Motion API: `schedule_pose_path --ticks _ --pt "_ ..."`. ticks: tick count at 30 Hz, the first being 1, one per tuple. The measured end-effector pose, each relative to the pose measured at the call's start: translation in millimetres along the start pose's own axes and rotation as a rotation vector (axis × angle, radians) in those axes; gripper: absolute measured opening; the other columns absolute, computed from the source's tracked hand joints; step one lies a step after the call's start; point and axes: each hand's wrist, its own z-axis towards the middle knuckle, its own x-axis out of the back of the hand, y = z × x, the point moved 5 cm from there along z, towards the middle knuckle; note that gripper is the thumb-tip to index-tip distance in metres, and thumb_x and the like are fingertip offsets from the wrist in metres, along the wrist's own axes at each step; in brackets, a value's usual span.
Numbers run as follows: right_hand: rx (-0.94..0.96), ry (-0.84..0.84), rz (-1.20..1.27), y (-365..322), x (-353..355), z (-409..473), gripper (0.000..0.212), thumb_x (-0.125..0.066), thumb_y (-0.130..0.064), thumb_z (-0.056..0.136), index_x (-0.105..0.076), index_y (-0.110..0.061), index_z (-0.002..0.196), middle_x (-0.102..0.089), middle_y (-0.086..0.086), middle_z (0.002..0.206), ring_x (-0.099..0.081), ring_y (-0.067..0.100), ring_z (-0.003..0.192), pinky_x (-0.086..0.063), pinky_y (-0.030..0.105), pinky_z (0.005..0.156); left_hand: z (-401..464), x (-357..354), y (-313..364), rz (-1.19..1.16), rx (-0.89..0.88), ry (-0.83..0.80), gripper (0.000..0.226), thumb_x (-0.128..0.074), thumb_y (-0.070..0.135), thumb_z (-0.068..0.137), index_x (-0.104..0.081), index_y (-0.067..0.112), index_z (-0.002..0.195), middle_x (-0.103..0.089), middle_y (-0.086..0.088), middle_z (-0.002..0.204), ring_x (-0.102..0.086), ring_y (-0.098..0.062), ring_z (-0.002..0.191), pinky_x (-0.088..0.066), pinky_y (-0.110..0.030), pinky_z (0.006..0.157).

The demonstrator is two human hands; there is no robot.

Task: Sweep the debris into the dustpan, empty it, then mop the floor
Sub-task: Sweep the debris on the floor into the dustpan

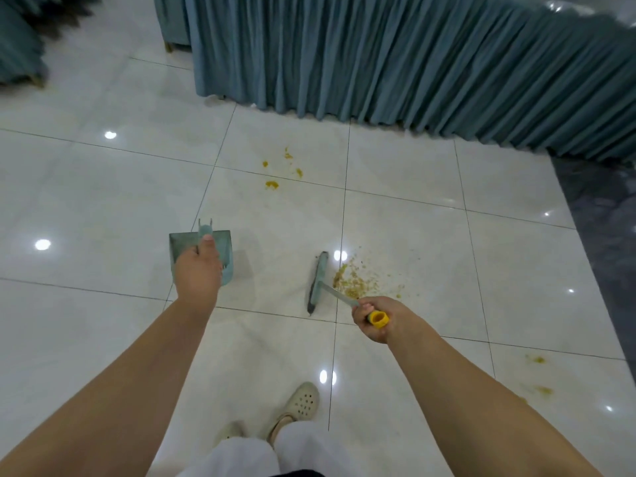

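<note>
My left hand (198,275) grips the handle of a teal dustpan (225,251), which hangs over the white tiled floor at centre left. My right hand (373,318) grips the yellow-capped end of a broom handle (378,318). The teal broom head (316,282) rests on the floor between the dustpan and a pile of yellowish crumbs (358,278), with the pile just to its right. More yellow debris (280,170) lies farther away near the curtain, and two small smears (540,375) lie at the right.
A pleated teal table skirt (413,63) runs across the back and right. A dark marble strip (602,218) borders the floor at the right. Chair covers (20,46) stand at the top left. My shoe (303,402) and white trousers show at the bottom.
</note>
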Motion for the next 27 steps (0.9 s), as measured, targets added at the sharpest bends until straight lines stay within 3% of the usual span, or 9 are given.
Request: schedule_pose_path --ticks 6,10,15,21,27 --pt "0.005 -0.043 -0.075 35.2 -29.9 -15.0 0.008 -0.038 0.002 0.097 -0.045 0.000 0.092 -0.036 0.007 0.070 -0.032 0.010 0.024 -0.032 0.011 0.026 8.0 46.2 -22.4 -0.088 0.020 0.006 0.048 -0.040 0.044 0.097 -0.048 0.013 0.062 -0.053 -0.005 0.063 -0.053 -0.024 0.070 -0.045 -0.034 0.071" --pt "-0.044 -0.105 -0.133 81.9 -63.5 -16.3 0.012 -0.036 0.004 0.096 -0.042 -0.001 0.086 -0.034 0.006 0.070 -0.033 0.011 0.024 -0.031 0.011 0.025 16.7 93.2 -40.0 -0.091 0.009 0.057 0.048 -0.040 0.042 0.098 -0.046 0.013 0.061 -0.049 -0.002 0.059 -0.047 -0.019 0.057 -0.039 -0.027 0.059" --pt "-0.160 -0.186 -0.219 147.0 -113.8 -10.3 0.011 -0.037 0.001 0.097 -0.044 -0.001 0.089 -0.035 0.006 0.068 -0.036 0.012 0.025 -0.032 0.012 0.026 28.3 153.9 -70.0 -0.088 0.049 0.084 0.046 -0.040 0.045 0.096 -0.050 0.013 0.065 -0.055 -0.008 0.070 -0.052 -0.023 0.065 -0.047 -0.034 0.066" --pt "-0.305 -0.224 -0.337 222.6 -171.6 -1.7 0.012 -0.039 -0.001 0.097 -0.045 -0.002 0.087 -0.039 0.007 0.058 -0.037 0.013 0.025 -0.032 0.013 0.026 37.9 218.1 -103.8 -0.114 0.107 0.160 0.044 -0.043 0.046 0.095 -0.048 0.016 0.064 -0.051 -0.002 0.062 -0.047 -0.016 0.051 -0.040 -0.024 0.049" --pt "-0.396 -0.230 -0.455 270.1 -208.6 12.1 0.013 -0.043 0.000 0.095 -0.046 -0.001 0.083 -0.038 0.005 0.063 -0.038 0.013 0.025 -0.033 0.013 0.026 46.6 257.2 -126.2 -0.142 0.168 0.234 0.045 -0.044 0.045 0.096 -0.046 0.014 0.063 -0.049 -0.003 0.057 -0.044 -0.015 0.047 -0.038 -0.023 0.045"
